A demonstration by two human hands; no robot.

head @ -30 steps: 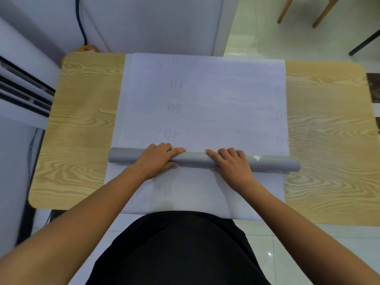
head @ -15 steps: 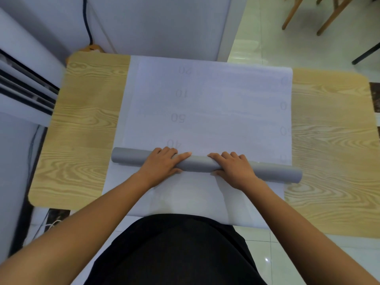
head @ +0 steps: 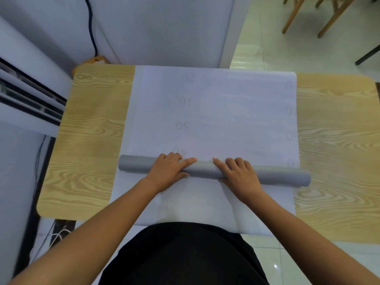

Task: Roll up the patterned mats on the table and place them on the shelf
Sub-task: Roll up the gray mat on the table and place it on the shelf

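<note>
A pale mat [head: 216,112] with faint mirrored numbers lies flat across the wooden table [head: 92,140]. Its near part is wound into a grey roll [head: 205,168] lying crosswise on the table. My left hand [head: 168,171] lies over the roll left of centre, its fingers draped across the top and pressing down. My right hand [head: 238,173] lies over it right of centre in the same way. Another pale sheet [head: 197,206] lies under the roll and reaches the near table edge.
A white appliance with dark slots [head: 26,99] stands at the left edge. A white panel [head: 160,27] with a black cable [head: 91,25] rises behind the table. Wooden chair legs [head: 314,15] stand on the tiled floor at far right.
The roll has travelled a little farther from me and now covers part of the "40" mark. Both hands moved with it and stayed on top.
</note>
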